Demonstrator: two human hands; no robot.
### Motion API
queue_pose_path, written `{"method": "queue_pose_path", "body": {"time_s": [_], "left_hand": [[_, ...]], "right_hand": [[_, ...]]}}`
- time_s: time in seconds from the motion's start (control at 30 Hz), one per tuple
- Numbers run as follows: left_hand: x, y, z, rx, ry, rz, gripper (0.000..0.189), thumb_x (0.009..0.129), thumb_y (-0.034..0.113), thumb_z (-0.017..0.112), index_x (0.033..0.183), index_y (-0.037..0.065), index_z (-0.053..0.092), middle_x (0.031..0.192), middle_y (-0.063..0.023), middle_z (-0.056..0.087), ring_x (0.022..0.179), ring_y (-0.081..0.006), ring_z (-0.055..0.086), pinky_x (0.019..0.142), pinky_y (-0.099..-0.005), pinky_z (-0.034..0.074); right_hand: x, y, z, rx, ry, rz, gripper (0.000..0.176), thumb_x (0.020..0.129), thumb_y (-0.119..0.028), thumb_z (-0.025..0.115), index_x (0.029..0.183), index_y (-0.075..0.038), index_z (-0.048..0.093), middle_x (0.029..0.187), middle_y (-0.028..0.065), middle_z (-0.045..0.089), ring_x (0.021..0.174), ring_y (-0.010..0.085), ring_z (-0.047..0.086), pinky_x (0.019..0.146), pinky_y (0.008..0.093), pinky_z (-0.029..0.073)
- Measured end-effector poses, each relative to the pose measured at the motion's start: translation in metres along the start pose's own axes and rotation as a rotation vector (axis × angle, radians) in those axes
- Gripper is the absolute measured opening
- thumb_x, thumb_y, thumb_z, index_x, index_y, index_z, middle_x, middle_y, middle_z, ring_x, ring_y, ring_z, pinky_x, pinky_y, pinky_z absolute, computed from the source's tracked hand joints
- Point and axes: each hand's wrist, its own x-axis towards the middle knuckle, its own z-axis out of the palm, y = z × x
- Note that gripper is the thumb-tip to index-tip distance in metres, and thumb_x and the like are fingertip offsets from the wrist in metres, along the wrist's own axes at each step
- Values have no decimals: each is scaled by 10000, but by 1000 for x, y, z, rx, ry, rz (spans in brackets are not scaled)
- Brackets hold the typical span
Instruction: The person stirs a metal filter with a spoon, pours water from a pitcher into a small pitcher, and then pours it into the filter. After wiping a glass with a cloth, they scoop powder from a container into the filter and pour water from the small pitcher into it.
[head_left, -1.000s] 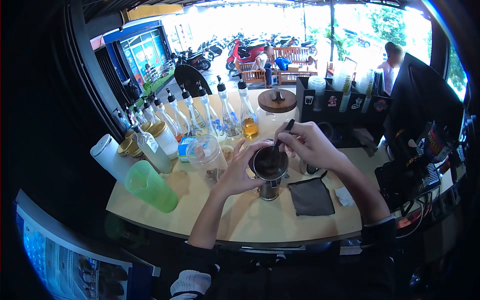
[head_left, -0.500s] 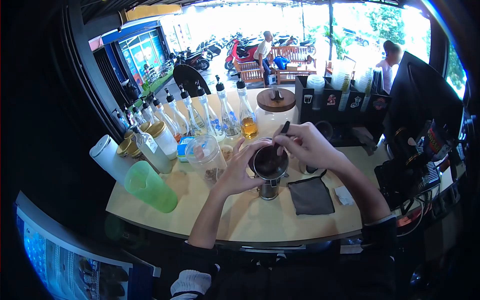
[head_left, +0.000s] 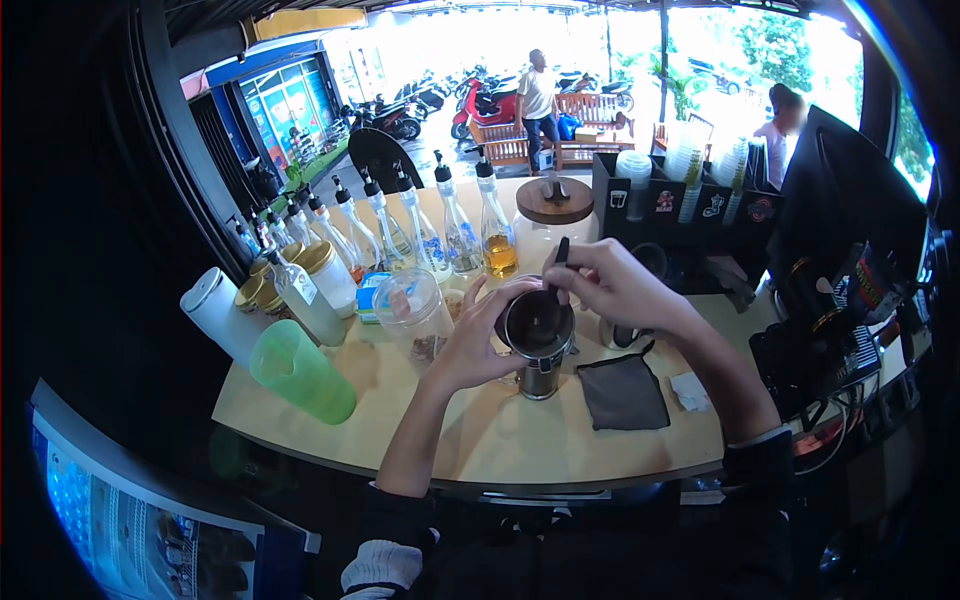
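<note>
My left hand (head_left: 467, 346) is curled round the side of a round metal cup (head_left: 540, 330), dark inside, whose mouth faces me. Below the cup, a shiny metal cylinder (head_left: 539, 382) stands on the counter and overlaps it in this view. My right hand (head_left: 612, 287) pinches a thin black-handled tool (head_left: 563, 256) whose lower end dips into the cup; that tip is hidden. A clear lidded jar (head_left: 411, 312) is close to my left wrist. To the right of the cylinder lies a folded grey cloth (head_left: 624, 393).
Pump-topped syrup bottles (head_left: 499, 232) line the counter's (head_left: 480, 440) far left edge. A green jug (head_left: 302, 373) stands at left, and a wooden-lidded jar (head_left: 556, 205) is behind my hands. A black cup holder (head_left: 690, 205) is at back right. One person (head_left: 538, 105) stands outside.
The tool in my right hand has swung more upright and slightly left over the cup. My left hand stays put. The person outside has straightened up and turned.
</note>
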Motion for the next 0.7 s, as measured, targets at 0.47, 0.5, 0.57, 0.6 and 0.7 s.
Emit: {"method": "queue_pose_path", "body": {"time_s": [0.47,0.5,0.57,0.6,0.7], "left_hand": [[0,-4,1,12,-41,-6,846,590,293,765,1335,124,401,1182,-71,597,1168,-225,542,1139,-525,103],[1,-3,0,12,-40,-7,846,590,293,765,1335,124,401,1182,-71,597,1168,-225,542,1139,-525,103],[3,-1,-2,-14,-51,-10,852,590,308,771,1334,118,403,1174,-79,599,1179,-218,532,1142,-520,101],[2,-4,-2,-14,-50,-10,852,590,308,771,1334,118,403,1174,-79,599,1179,-218,532,1142,-520,101],[1,-10,-1,-39,-86,-37,862,591,318,774,1342,126,398,1183,-77,598,1191,-214,523,1144,-515,97]], "right_hand": [[6,-2,4,227,-134,115,217,957,-161,492,863,11,585,612,3,546,571,41,496,535,220,396],[8,1,1,196,-120,101,238,958,-173,494,851,21,579,606,19,553,558,68,518,536,238,424],[10,2,1,165,-107,87,260,960,-185,496,840,32,574,601,35,559,545,96,540,537,256,452],[11,0,2,184,-136,105,259,960,-184,495,836,30,574,601,34,557,542,91,537,535,255,450],[16,-7,3,146,-177,119,262,945,-182,508,817,39,564,602,82,558,532,158,548,548,304,449]]}}
